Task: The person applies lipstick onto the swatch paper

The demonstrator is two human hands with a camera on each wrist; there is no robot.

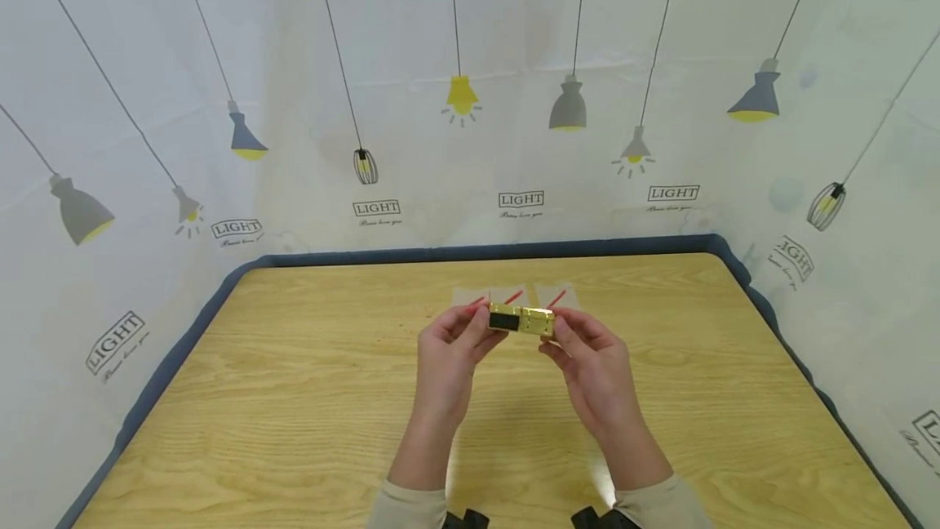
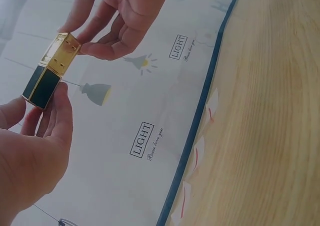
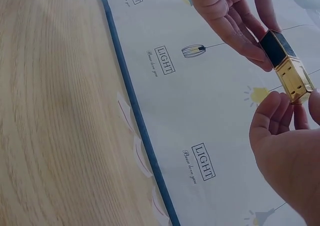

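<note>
Both hands hold a small boxy lipstick tube [image 1: 520,320] up in front of the body, above the wooden table. One end of the tube is black and the other is shiny gold, with small dents along the gold part [image 2: 62,53]. My left hand [image 1: 446,362] pinches the black end between thumb and fingers. At the gold end, the thumb and fingertips of my right hand [image 1: 598,366] grip the tip. The right wrist view shows the black part [image 3: 273,47] beside the left fingertips, with the right hand [image 3: 287,161] below.
Three pale paper pieces with red strokes lie on the table [image 1: 294,398] toward its far side; one is the right-hand paper [image 1: 569,292]. A dark blue edging [image 1: 433,254] borders the table. Behind it hangs a white sheet [image 1: 514,153] printed with lamps.
</note>
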